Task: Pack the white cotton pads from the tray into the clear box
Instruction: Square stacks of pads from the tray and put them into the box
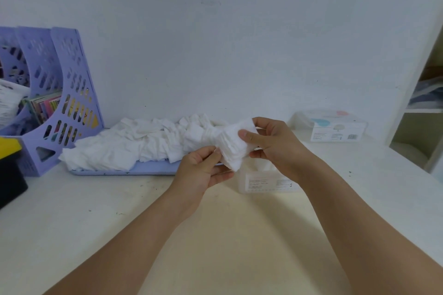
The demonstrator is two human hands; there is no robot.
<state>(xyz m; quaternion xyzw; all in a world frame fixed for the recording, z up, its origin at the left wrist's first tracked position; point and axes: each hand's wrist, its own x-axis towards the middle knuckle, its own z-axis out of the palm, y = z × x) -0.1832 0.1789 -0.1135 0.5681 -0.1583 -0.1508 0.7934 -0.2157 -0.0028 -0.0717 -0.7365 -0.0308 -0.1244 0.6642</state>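
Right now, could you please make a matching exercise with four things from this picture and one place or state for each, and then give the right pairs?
Things:
1. stack of cotton pads
2. lilac tray
3. clear box
4. purple file rack

Places or states:
A. at the far left, against the wall
B. held between both hands
C. on the table beneath the right hand
D. under a heap of loose white pads

Pairs: 1-B, 2-D, 3-C, 4-A

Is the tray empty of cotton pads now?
No, a big loose heap of cotton pads still covers the tray while both hands hold a stack.
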